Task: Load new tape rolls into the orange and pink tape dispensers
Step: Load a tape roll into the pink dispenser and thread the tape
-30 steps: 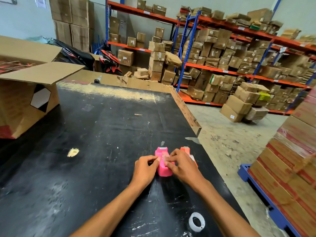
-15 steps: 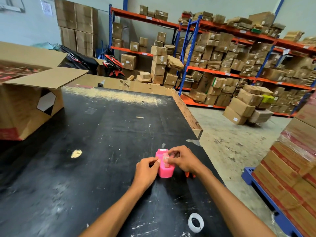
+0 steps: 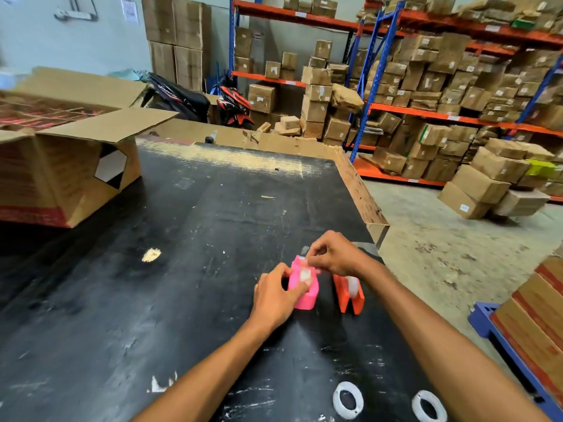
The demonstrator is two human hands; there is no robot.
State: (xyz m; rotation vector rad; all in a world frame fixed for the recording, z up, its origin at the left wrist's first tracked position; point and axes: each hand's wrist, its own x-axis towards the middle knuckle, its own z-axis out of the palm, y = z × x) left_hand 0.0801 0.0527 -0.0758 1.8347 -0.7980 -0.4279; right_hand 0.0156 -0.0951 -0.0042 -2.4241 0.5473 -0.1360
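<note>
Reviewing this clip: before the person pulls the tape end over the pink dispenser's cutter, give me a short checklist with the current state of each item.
1. Pink dispenser standing upright on the black table: ok.
2. Left hand bracing the pink dispenser's side: ok.
3. Right hand pinching at the dispenser's far top end: ok; whether tape is actually between the fingertips: cannot tell.
4. Roll seated in the pink dispenser: a pale roll shows in the slot, full seating cannot tell.
5. Orange dispenser loaded: white roll visible inside, ok.
6. Two white rings lie apart near the table's front edge, clear of the hands: ok.

Pink dispenser [image 3: 304, 287], orange dispenser [image 3: 347, 296], scuffed black table [image 3: 182, 269].
</note>
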